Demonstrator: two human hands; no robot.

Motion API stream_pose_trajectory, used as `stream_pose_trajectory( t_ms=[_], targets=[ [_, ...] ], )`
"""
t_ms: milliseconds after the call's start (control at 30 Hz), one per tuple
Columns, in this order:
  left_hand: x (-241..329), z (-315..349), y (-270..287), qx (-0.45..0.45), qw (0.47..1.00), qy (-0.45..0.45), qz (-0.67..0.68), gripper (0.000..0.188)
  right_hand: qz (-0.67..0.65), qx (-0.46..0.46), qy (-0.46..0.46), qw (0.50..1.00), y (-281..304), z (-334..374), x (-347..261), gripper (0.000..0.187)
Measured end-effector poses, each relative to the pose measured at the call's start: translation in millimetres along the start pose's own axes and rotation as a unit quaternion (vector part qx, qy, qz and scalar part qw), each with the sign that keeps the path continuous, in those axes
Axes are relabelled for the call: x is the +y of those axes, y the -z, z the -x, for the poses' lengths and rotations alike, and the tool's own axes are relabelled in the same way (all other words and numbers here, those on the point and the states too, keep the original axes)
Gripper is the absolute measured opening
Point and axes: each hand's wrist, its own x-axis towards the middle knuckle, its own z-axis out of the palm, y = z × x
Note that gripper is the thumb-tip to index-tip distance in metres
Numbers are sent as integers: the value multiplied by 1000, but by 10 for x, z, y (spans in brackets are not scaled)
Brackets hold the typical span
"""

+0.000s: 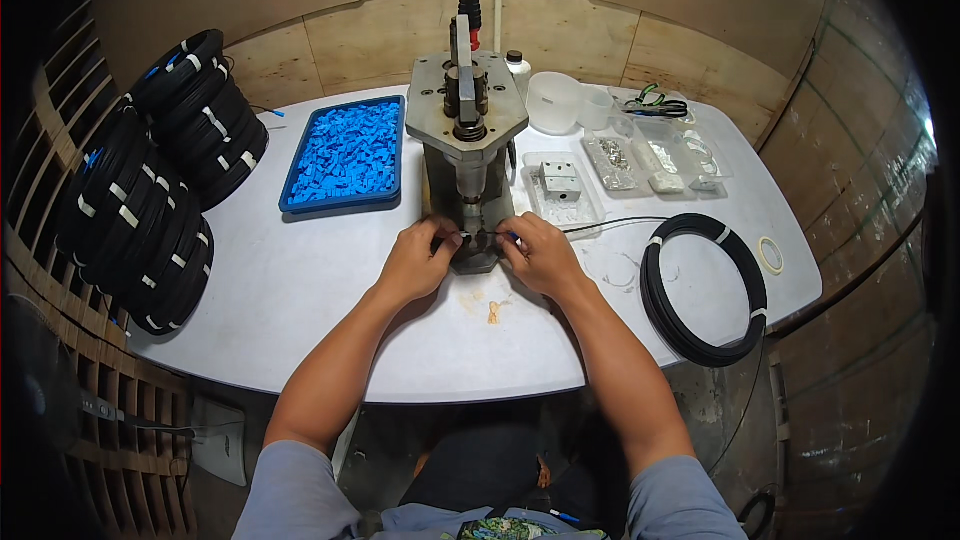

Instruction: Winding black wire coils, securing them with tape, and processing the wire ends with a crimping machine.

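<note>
A grey metal press (468, 130) stands at the middle of the table, and both my hands meet at its base. My right hand (543, 252) pinches the end of a black cable (615, 224), with a small bit of blue showing at the fingertips. This cable runs right to a coil of black cable (655, 285) lying on the table, tied with white tape. On the other side of the press's lower tool, my left hand (418, 258) is closed in a pinch. What its fingers hold is too small to make out.
Left of the press is a blue tray (290, 202) full of small blue pieces. Stacked black cable coils (140, 230) rise at the left edge. Clear plastic boxes (612, 162), a metal block (560, 180), a white tub (553, 103), pliers (655, 105) and a tape roll (770, 255) sit right.
</note>
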Motion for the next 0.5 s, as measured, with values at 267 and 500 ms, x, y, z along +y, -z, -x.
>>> stream_pose_trajectory(
  t_ms=[267, 500],
  targets=[
    [-5, -4, -15, 0, 1000, -1, -2, 20, -7, -2, -8, 1000, 20, 6, -4, 9],
    [26, -6, -14, 0, 1000, 1, -9, 21, -6, 6, 1, 1000, -1, 17, 63, 11]
  ],
)
